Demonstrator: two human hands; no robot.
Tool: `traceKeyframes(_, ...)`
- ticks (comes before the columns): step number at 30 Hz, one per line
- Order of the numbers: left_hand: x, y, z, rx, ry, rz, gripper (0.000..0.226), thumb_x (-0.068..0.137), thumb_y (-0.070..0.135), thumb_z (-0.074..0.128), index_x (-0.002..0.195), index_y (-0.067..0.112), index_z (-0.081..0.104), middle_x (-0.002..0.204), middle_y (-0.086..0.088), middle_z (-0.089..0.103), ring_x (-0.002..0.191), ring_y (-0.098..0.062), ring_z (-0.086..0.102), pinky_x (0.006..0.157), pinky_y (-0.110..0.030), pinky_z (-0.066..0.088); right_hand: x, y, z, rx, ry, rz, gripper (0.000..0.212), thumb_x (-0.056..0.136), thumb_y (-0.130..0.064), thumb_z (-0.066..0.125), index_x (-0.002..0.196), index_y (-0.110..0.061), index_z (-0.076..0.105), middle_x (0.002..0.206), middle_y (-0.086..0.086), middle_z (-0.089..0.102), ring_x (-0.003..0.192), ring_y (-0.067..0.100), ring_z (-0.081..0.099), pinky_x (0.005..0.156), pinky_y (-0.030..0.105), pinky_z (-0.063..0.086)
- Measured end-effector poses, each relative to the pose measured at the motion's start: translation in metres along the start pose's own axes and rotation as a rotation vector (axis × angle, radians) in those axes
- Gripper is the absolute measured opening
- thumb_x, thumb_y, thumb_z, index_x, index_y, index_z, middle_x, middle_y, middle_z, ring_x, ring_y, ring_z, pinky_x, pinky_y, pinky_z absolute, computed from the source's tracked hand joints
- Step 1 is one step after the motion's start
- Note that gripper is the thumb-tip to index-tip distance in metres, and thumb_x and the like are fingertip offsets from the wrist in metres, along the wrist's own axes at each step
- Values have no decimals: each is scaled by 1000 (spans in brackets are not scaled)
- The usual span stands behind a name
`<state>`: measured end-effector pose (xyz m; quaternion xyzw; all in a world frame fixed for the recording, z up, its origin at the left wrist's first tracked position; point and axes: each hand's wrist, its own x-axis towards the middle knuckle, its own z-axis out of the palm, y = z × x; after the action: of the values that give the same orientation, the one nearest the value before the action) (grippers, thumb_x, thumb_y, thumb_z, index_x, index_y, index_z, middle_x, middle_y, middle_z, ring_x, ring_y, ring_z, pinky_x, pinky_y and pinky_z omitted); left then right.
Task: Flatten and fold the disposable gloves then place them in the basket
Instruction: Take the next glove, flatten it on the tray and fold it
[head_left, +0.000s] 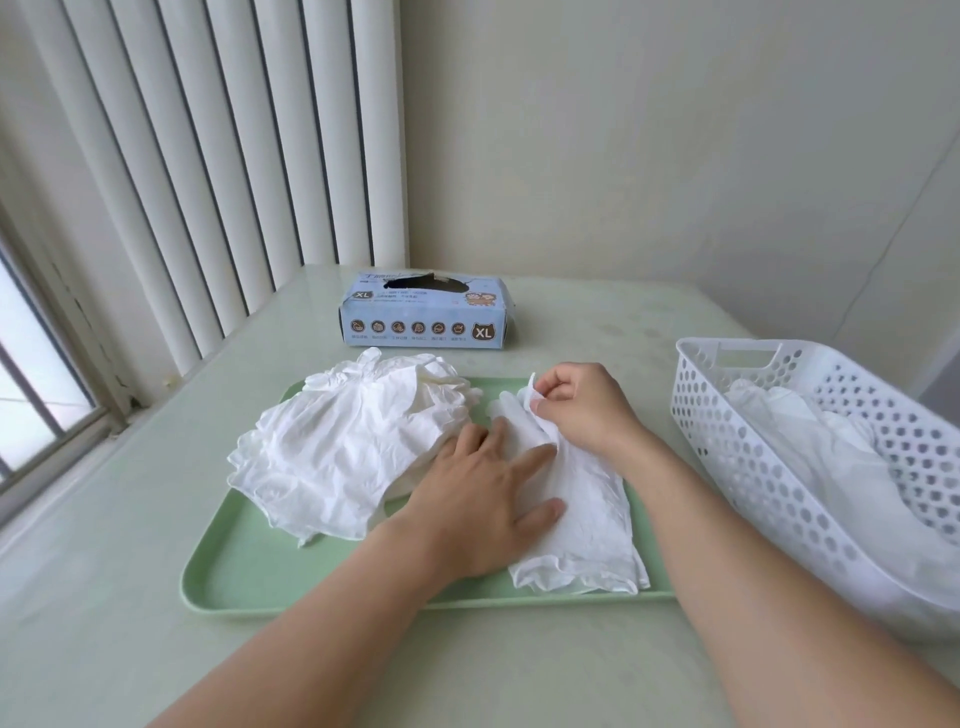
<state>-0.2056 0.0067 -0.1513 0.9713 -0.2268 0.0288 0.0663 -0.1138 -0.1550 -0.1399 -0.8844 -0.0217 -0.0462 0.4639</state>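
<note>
A white disposable glove (587, 514) lies stretched out on the right half of a light green tray (249, 577). My left hand (488, 493) presses flat on its middle with straight fingers. My right hand (582, 400) pinches the glove's finger end at the far side and lifts it slightly. A crumpled pile of white gloves (353, 441) fills the tray's left half. A white perforated basket (810, 467) stands to the right, with white gloves (810, 431) inside it.
A blue glove box marked XL (423, 312) stands behind the tray. The pale table (130, 597) meets a window with vertical blinds (208, 156) on the left and a wall at the back.
</note>
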Motion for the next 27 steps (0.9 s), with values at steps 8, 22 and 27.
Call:
traceKeyframes(8, 0, -1, 3, 11, 49, -38, 66, 97, 68, 33, 138, 18, 46, 141, 3, 45, 122, -22, 35, 111, -37, 29, 9, 12, 5, -43, -30, -9, 54, 83, -7, 70, 130, -28, 52, 96, -2, 71, 92, 24, 68, 85, 39, 54)
traceKeyframes(22, 3, 3, -1, -109, -9, -103, 72, 96, 71, 34, 159, 37, 21, 155, 5, 34, 137, -26, 28, 114, -40, 20, 5, 4, -1, -89, 40, -129, 44, 94, -12, 58, 135, -29, 61, 128, 3, 67, 114, 17, 62, 100, 35, 49)
traceKeyframes(27, 5, 6, 1, -45, 0, -137, 71, 95, 72, 35, 139, 18, 45, 150, 2, 37, 132, -25, 32, 112, -39, 23, 9, -17, -36, -246, 49, -68, 41, 92, -3, 43, 121, -20, 66, 118, 5, 69, 100, 23, 64, 80, 30, 51)
